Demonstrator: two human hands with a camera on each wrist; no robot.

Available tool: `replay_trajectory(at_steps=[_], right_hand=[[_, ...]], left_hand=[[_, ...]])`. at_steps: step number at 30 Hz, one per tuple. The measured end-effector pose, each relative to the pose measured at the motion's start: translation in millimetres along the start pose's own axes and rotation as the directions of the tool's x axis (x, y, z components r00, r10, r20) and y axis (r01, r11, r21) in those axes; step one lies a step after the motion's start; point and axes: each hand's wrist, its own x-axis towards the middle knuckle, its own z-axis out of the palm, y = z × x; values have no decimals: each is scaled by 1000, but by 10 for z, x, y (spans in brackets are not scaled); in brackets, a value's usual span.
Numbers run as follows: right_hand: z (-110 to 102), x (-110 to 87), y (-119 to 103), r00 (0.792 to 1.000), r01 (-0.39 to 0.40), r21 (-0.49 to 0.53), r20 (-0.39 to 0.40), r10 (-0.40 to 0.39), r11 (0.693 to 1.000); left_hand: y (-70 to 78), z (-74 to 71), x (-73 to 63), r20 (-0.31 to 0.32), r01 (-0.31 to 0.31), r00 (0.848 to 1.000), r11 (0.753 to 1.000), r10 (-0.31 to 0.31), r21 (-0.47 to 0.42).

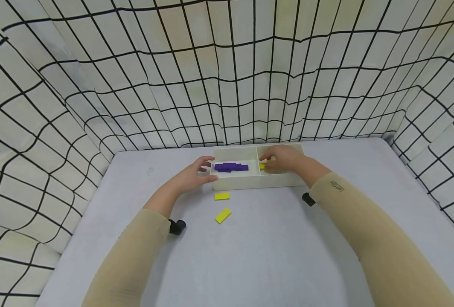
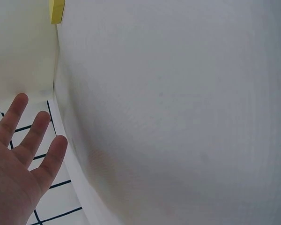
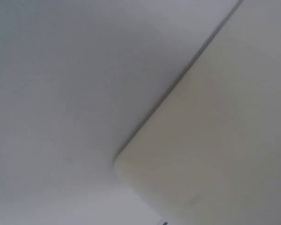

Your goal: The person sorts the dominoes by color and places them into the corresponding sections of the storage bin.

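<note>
A long off-white box [image 1: 237,183] with two compartments stands on the table. Several purple blocks [image 1: 231,167] lie piled in its left compartment. My left hand [image 1: 190,175] is at the box's left end, thumb at the front corner; in the left wrist view its fingers [image 2: 50,157] are straight and spread. My right hand [image 1: 284,157] reaches into the right compartment with bent fingers, right by a yellow block [image 1: 262,166] that it partly covers. I cannot tell whether it holds that block. The right wrist view shows only the box's outer wall [image 3: 192,140] and the table.
Two yellow blocks lie on the white table [image 1: 257,256] in front of the box: one flat block [image 1: 222,196] near its wall, another block [image 1: 223,215] at a slant closer to me. Black netting [image 1: 254,76] over pale walls encloses the table's back and sides.
</note>
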Motion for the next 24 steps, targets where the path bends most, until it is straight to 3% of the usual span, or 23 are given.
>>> replay_trajectory(at_steps=[9,24], right_hand=[[-132,-175,-16,999,21,-30,-31,-22,999],[-261,-483,25,986,130,-47,-95,-134,990]], left_hand=[[2,3,-10,2,-6,1000,1000,6,2],[-4,10,-2,-6,-5,1000,1000,5,12]])
